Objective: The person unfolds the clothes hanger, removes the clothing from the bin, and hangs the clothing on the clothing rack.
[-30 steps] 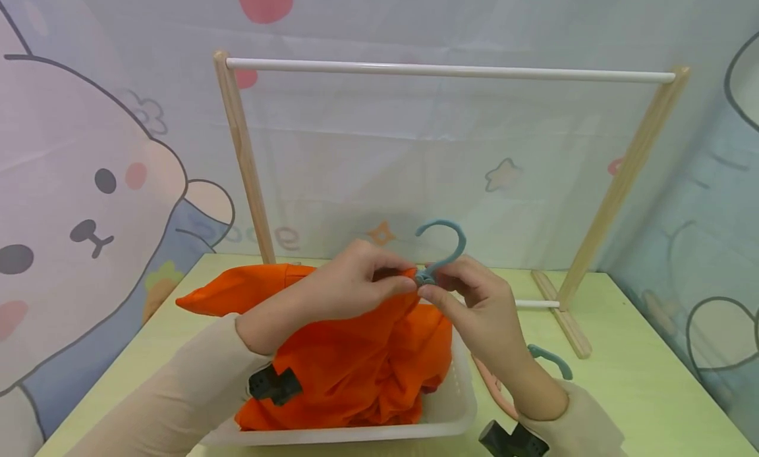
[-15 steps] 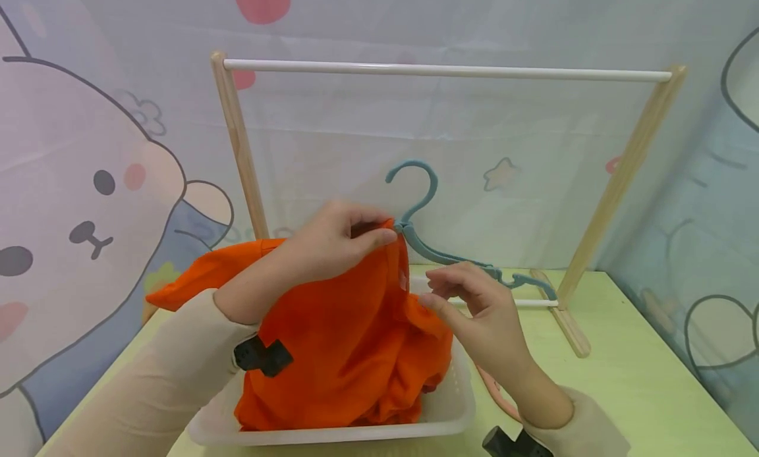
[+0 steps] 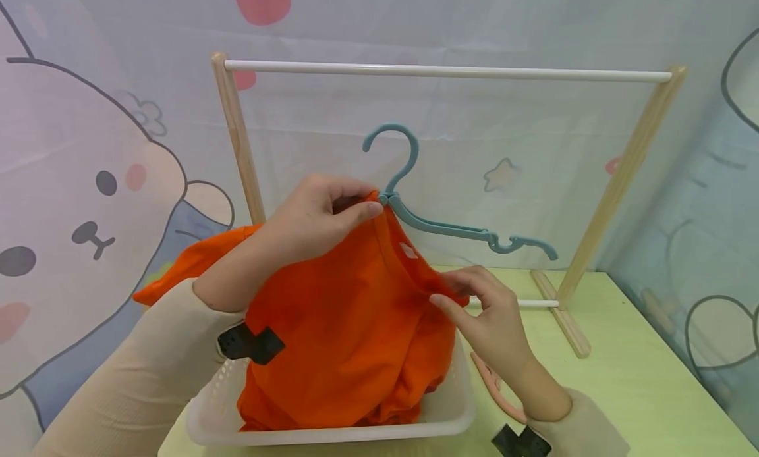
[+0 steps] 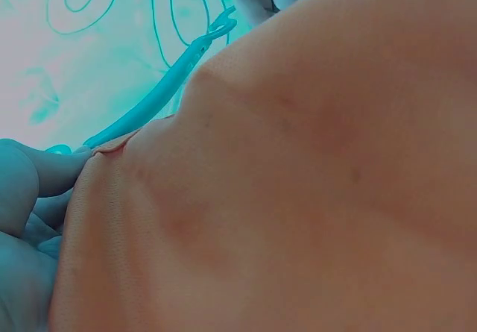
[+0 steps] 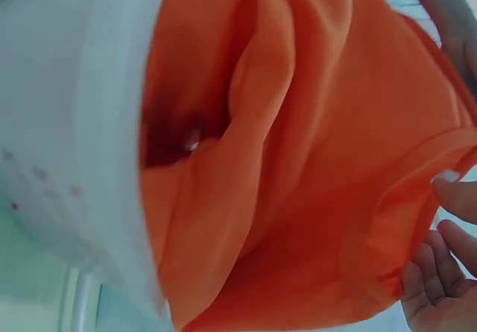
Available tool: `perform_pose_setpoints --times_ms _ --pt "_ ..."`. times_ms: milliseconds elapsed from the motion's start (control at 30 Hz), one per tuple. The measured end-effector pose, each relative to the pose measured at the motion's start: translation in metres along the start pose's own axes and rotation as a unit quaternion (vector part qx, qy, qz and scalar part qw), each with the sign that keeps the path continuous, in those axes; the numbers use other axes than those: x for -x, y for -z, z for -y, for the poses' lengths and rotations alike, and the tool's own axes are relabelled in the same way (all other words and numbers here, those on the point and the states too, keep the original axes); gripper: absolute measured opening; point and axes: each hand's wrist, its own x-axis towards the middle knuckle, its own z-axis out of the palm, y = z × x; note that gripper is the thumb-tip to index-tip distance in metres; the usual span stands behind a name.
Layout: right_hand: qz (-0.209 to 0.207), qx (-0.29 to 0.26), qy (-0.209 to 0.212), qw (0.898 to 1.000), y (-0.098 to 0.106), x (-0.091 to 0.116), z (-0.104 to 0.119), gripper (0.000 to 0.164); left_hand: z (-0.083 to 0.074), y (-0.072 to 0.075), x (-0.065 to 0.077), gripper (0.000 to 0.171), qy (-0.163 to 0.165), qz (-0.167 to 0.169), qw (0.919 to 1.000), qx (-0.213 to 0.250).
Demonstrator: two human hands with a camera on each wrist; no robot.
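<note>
An orange shirt [image 3: 332, 332] is lifted partway out of a white basket [image 3: 332, 437], its lower part still inside. My left hand [image 3: 314, 213] pinches the shirt at the neckline, right beside the neck of a blue-grey hanger [image 3: 450, 230]. The hanger's hook stands up above the cloth, and its right arm extends free over the collar. Its left arm is hidden behind the shirt and hand. Lower down, my right hand [image 3: 489, 315] holds the other side of the collar between thumb and fingers, stretching the neck opening; the right wrist view shows this hand [image 5: 447, 265] at the collar band.
A clothes rack with a white bar [image 3: 445, 70] and wooden posts stands behind the basket. A pink curved object [image 3: 498, 388] lies on the pale green table [image 3: 646, 378], right of the basket. A cartoon-printed cloth backdrop [image 3: 367, 22] hangs behind.
My left hand has risen and moved left, carrying the shirt neckline and hanger upward. My right hand has let go of the hanger and taken hold of the collar; the hanger's right arm has come into view.
</note>
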Motion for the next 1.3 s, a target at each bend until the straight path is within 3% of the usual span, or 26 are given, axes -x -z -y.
perform_pose_setpoints --times_ms 200,400,533,767,933,1300 --pt "-0.021 0.043 -0.003 0.999 0.003 -0.002 -0.012 0.027 0.001 0.003 0.007 0.017 -0.031 -0.006 0.9995 -0.006" --pt "-0.03 0.059 -0.029 0.997 0.002 -0.002 -0.018 0.026 0.002 0.005 0.018 0.016 -0.037 -0.013 0.9992 0.004" --pt "-0.037 0.061 -0.061 0.996 0.001 -0.002 -0.02 0.023 0.003 0.006 0.026 0.018 -0.037 -0.016 0.9991 0.009" --pt "-0.051 0.052 -0.152 0.986 0.0 -0.002 -0.022 0.018 0.007 0.006 0.038 0.017 -0.049 -0.009 0.9985 0.022" --pt "-0.044 0.028 -0.191 0.98 0.0 -0.004 -0.023 0.02 0.009 0.004 0.047 0.017 -0.038 -0.003 0.9991 0.017" --pt "0.014 0.024 -0.139 0.99 -0.001 -0.002 -0.031 0.01 0.018 0.0 0.066 0.016 -0.039 -0.009 0.9987 0.03"
